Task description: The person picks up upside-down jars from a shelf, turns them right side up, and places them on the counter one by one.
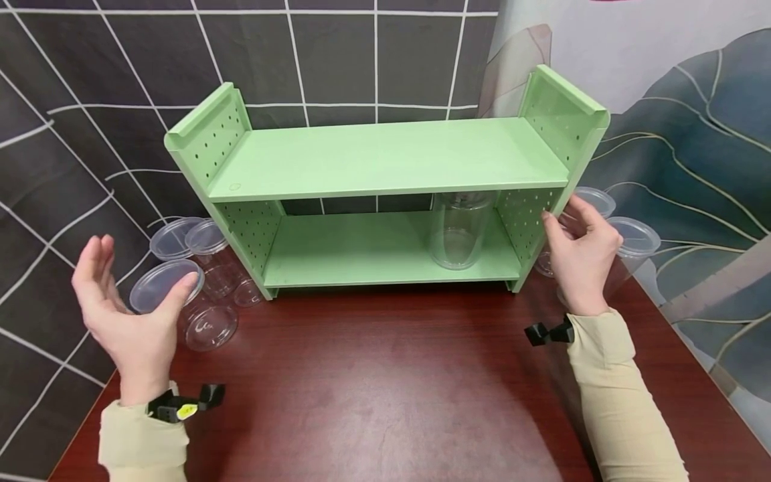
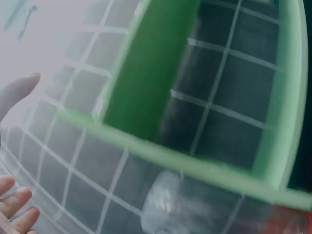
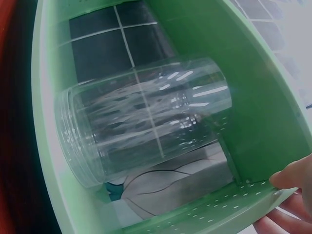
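A light green two-tier shelf rack stands on the table. My right hand pinches the front edge of its right side panel; in the right wrist view the thumb lies on the inner face, the fingers outside. A clear plastic jar stands upright on the lower tier, toward the right. My left hand is raised at the left, thumb and fingers spread wide, holding nothing. It overlaps a lidded clear jar in the head view. More lidded jars stand behind that one.
Lidded clear jars also stand right of the rack, partly behind my right hand. The dark red wooden table stretches in front. A dark tiled-pattern backdrop is close behind the rack, with a patterned cloth at the right.
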`<action>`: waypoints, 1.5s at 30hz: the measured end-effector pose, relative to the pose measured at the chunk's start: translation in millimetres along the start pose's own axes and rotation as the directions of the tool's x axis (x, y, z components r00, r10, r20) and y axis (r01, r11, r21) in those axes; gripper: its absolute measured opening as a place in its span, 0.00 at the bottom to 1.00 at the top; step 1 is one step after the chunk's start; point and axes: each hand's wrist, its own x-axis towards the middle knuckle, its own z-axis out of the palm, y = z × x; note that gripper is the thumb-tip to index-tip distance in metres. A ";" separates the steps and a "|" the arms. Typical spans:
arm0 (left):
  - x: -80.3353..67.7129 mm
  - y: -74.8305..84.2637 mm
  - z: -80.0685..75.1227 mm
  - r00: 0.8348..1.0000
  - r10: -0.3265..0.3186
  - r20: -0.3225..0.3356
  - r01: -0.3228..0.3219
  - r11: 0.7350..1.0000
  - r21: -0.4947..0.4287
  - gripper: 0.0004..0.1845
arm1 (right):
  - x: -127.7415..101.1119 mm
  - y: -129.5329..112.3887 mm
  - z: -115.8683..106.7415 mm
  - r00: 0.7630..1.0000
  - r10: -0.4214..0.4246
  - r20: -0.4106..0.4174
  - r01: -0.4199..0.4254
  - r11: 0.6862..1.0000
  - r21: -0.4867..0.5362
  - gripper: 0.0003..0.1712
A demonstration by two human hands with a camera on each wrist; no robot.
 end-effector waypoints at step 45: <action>-170.1 -29.4 209.6 0.589 -0.268 0.762 0.252 0.957 0.142 0.55 | 6.9 29.3 1.1 1.000 0.002 -0.004 -0.003 1.000 -0.027 0.19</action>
